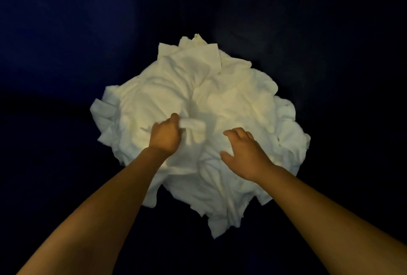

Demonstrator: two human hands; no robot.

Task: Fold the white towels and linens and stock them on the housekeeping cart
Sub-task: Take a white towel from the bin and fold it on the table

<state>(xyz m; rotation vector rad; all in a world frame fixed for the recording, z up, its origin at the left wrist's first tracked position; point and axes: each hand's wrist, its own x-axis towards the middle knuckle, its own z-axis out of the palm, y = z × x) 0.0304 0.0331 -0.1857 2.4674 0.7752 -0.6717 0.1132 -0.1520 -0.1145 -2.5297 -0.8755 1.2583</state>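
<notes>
Over the linen pile (220, 98), left hand (165, 134) clutches cloth, right hand (244, 153) spread.

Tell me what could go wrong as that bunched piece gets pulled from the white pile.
1. The left hand grips a bunched fold of a tangled pile; pulling may drag neighbouring pieces along.
2. The right hand holds nothing, so the pile may shift or spread over the dark blue surface.
3. Dim light makes edges hard to find.
</notes>
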